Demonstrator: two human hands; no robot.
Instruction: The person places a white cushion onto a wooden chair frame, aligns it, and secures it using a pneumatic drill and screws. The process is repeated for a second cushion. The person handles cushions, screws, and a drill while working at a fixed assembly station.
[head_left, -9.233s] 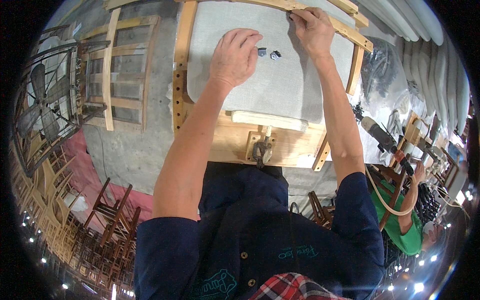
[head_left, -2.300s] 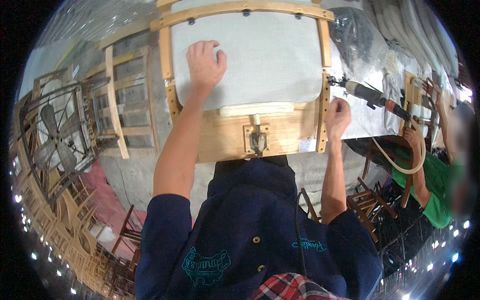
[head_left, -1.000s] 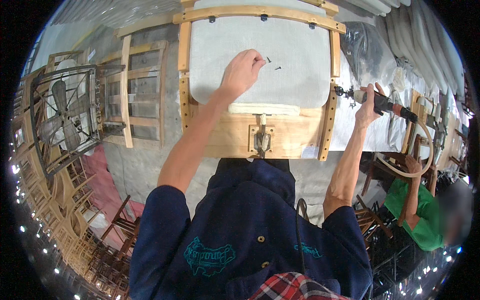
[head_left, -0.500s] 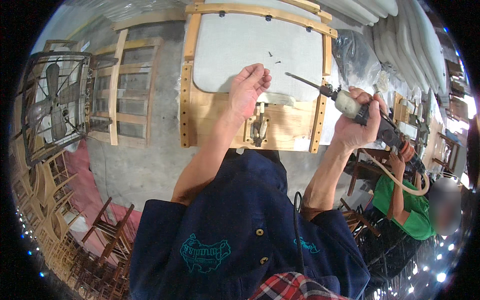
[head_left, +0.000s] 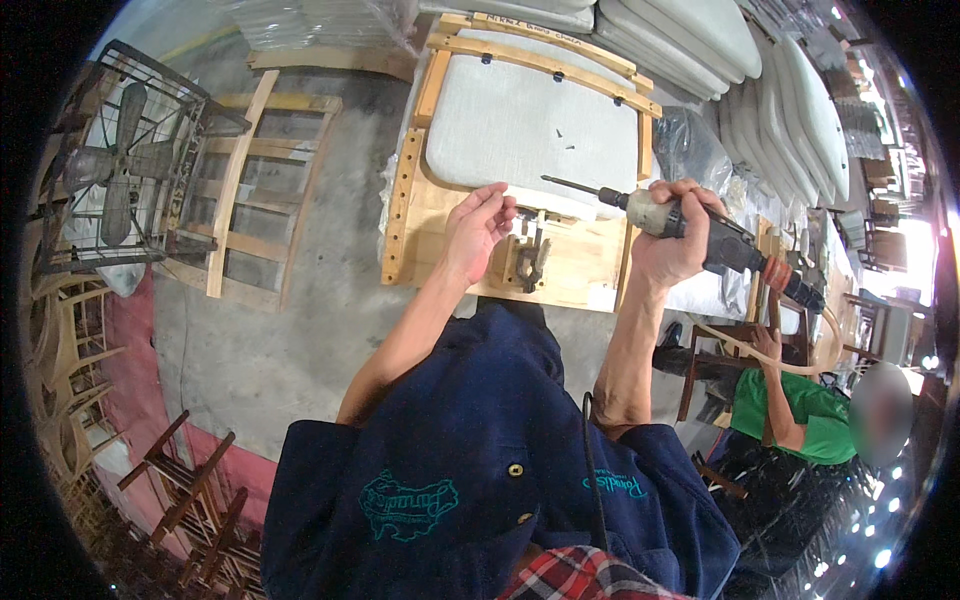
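My right hand grips a power screwdriver, its long bit pointing left over the wooden jig. A hose loops from the tool's rear end. My left hand hovers at the near edge of a light grey upholstered pad. Its thumb and fingertips are pinched together; whatever is between them is too small to make out. Two small dark screws lie loose on the pad. Below the pad, a toggle clamp is fixed to the jig's board, close to my left hand.
Stacked grey pads stand at the back right, beside a clear plastic bag. A caged fan and a wooden pallet are on the left. At the right, a person in a green shirt works by a brown chair.
The view has swung, shifting the jig and pad rightward in the picture. My right hand has brought the screwdriver further left over the jig, nearer my left hand, with its bit more level.
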